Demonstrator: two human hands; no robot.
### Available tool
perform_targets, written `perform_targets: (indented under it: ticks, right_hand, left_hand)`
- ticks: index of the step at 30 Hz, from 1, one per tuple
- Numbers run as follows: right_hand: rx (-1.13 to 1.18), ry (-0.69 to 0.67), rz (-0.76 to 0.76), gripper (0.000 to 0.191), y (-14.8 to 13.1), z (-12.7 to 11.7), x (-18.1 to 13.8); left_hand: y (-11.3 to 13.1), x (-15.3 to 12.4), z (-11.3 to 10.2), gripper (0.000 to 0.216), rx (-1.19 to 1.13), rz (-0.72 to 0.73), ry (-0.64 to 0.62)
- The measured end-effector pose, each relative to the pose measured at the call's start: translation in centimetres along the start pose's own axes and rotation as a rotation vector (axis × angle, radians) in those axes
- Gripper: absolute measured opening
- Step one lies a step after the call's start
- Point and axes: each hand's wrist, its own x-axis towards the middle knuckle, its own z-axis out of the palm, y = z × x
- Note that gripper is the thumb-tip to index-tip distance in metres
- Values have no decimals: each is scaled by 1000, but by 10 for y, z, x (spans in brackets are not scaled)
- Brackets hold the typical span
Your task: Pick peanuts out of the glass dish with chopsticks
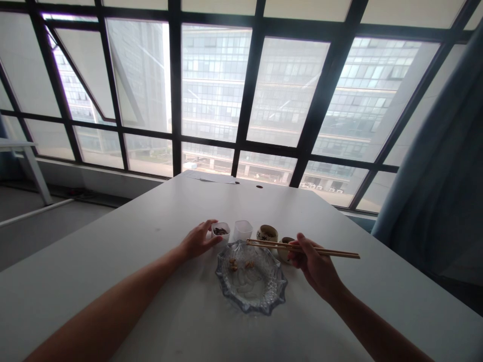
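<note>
My left hand (pixel 198 240) rests on the white table (pixel 151 281), its thumb and fingers closed around a small clear plastic cup (pixel 220 232) with dark bits inside. My right hand (pixel 315 265) is closed on a pair of wooden chopsticks (pixel 302 248), whose tips point left over the far rim of a scalloped glass dish (pixel 251 295). A few brown pieces, perhaps nuts (pixel 239 264), lie in the dish. Behind it stand an empty clear cup (pixel 242 230), a round ceramic cup (pixel 267 234) and a second small cup (pixel 286 242) partly hidden by my right hand.
A wall of dark-framed windows (pixel 241 100) rises beyond the table's far edge. A blue-grey curtain (pixel 441 176) hangs at the right. Another white table (pixel 22 151) stands at the far left over a grey floor.
</note>
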Motion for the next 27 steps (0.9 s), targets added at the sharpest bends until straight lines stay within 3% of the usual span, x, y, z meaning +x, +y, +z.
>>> perform_targets:
  ticks: [3,5,8,11,14,19,27]
  right_hand:
    - [-1,65,-68,49,-9,-9,10]
    - [-39,150,-149,51,-21,-24,20]
    - [-237,312,-291,49,-44,-58,33]
    - [-433,303,-266,47,-63,-88,40]
    - [-513,257,-246,48,-72,-101,41]
    - [-575,163,-237,50,-71,-96,36]
    - [-588,112,-218,53,-74,-91,33]
  left_hand:
    - [14,11,-6,68,20,81,123]
    - [35,23,-6,67,56,104,141]
    - [78,44,6,69,80,201,-7]
    - [119,66,38,76,100,300,-203]
    - [146,86,75,85,154,323,-366]
    - [163,104,114,84,230,296,-474]
    - [167,103,114,85,214,301,-490]
